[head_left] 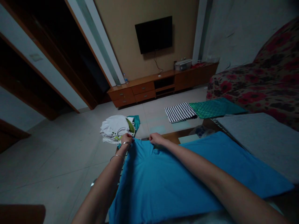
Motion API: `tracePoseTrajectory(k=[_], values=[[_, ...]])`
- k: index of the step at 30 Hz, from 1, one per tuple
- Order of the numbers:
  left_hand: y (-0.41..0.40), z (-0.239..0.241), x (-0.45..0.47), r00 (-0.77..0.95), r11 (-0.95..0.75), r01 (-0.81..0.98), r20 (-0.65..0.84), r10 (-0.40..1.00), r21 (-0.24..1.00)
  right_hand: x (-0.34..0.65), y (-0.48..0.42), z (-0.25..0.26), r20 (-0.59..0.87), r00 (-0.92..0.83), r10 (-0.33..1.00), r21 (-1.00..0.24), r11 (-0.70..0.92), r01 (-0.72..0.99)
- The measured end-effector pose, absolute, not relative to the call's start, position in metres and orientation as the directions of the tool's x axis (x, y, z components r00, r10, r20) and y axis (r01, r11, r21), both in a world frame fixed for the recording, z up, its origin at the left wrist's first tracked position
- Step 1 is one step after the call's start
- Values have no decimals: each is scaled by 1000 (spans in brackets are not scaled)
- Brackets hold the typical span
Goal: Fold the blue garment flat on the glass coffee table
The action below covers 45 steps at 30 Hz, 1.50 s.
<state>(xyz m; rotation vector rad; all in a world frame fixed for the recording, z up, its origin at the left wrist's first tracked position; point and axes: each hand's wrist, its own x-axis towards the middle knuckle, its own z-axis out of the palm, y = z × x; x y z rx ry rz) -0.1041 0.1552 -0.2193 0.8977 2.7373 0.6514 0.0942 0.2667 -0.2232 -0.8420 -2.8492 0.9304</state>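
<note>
A bright blue shirt lies spread flat on a glass-topped table in front of me. My left hand, with thin bangles on the wrist, pinches the shirt's far left corner. My right hand grips the far edge near the collar, a short way to the right. Just beyond my left hand sits a heap of white and teal clothes.
A folded black-and-white striped garment and a green patterned cloth lie further off. A grey cloth covers the right side. A floral sofa stands at right; a wooden TV cabinet and wall television are ahead.
</note>
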Motion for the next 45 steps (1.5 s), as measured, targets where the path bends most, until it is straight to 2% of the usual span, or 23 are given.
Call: tracePoseTrajectory(k=[5, 9, 13, 17, 20, 26, 30, 34, 36, 39, 43, 45], values=[[135, -224, -96, -753, 680, 595, 2, 658, 429, 101, 267, -225, -84, -832, 548, -594, 643, 484], [89, -227, -88, -732, 686, 641, 7, 681, 343, 118, 269, -219, -122, -805, 581, -594, 607, 528], [43, -237, -72, -708, 693, 670, -53, 705, 265, 136, 261, -221, -164, -845, 509, -580, 643, 499], [23, -243, -50, -711, 710, 674, -82, 699, 205, 147, 243, -230, -96, -902, 421, -524, 749, 405], [20, -241, -42, -718, 718, 666, -85, 691, 203, 150, 233, -233, -47, -881, 470, -462, 772, 437], [12, -233, -43, -771, 765, 617, -49, 635, 185, 154, 231, -237, -31, -782, 623, -465, 683, 563], [3, -228, -34, -789, 787, 607, -41, 614, 114, 170, 239, -238, 46, -792, 608, -483, 708, 516], [-2, -218, -26, -774, 774, 633, -19, 633, 25, 214, 258, -241, 196, -769, 609, -516, 731, 447], [2, -214, -24, -696, 700, 714, 86, 713, -19, 247, 273, -242, 261, -729, 633, -506, 732, 455], [23, -209, -14, -449, 471, 879, 209, 869, -73, 303, 300, -246, 299, -646, 703, -464, 698, 545], [71, -203, 25, -107, 113, 992, 97, 989, -53, 364, 338, -251, 263, -562, 784, -367, 620, 693], [96, -203, 45, -6, 8, 999, 38, 999, -46, 383, 353, -250, 221, -582, 783, -309, 622, 719]])
